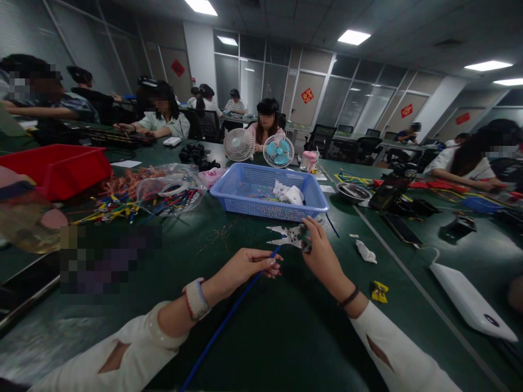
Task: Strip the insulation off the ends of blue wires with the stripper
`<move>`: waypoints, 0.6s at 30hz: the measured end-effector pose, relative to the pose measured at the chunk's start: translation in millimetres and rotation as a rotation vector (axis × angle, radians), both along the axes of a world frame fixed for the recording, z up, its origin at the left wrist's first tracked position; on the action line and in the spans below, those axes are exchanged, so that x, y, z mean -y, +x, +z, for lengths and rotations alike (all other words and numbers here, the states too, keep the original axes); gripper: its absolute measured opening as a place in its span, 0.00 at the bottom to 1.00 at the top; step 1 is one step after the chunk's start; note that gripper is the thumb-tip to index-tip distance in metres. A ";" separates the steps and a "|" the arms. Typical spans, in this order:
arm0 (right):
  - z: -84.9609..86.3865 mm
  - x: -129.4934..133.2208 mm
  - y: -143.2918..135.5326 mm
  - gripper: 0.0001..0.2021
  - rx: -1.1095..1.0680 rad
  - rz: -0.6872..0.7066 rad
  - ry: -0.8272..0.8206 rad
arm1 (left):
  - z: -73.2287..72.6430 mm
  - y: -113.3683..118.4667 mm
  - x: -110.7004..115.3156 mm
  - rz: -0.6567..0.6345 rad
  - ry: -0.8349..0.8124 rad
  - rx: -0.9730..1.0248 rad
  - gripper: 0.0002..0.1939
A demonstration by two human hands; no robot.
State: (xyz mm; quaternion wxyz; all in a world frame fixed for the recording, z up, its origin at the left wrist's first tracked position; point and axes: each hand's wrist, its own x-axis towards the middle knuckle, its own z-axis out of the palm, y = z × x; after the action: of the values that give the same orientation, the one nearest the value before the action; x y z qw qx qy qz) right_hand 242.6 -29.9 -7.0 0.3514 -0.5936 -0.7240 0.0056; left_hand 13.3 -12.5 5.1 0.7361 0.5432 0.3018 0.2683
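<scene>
Blue insulation covers the wire (235, 309), which is pinched between the thumb and fingers of the left hand (253, 264). Its tip is directed at the stripper (290, 236); whether contact is made cannot be told. The remaining length is run below the left forearm's inner side, toward the near edge of view. The stripper is gripped by the right hand (319, 253), with its metal jaws spread and pointed left. The two hands are held apart, above the dark green worktop (286, 337).

The blue basket (265, 208) is placed just beyond the stripper; white tissue (294, 195) and small coloured bits are contained in it. Two fans (239, 145) are stood behind the basket. To its left, a clear bag (180, 185) of cables is laid beside a heap of copper strands (131, 179), with a red bin (61, 171) located farther left. To the right, a metal bowl (353, 191), a crumpled tissue (366, 251), a yellow wrapper (379, 292) and a white power bank (469, 299) are set out.
</scene>
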 end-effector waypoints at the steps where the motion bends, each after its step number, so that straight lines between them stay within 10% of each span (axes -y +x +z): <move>1: 0.9 1.2 -1.5 0.37 0.022 -0.001 -0.001 | 0.3 -0.3 0.1 -0.001 0.008 -0.003 0.18; 18: 9.8 6.7 -11.2 0.28 0.421 -0.213 0.038 | -2.9 -0.4 1.7 -0.005 0.082 -0.044 0.15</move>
State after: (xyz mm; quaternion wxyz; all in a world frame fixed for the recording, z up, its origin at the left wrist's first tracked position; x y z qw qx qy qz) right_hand 231.4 -36.6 2.8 0.2024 -0.6479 -0.7146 -0.1690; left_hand 12.9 -14.1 2.2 0.7069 0.5795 0.3054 0.2668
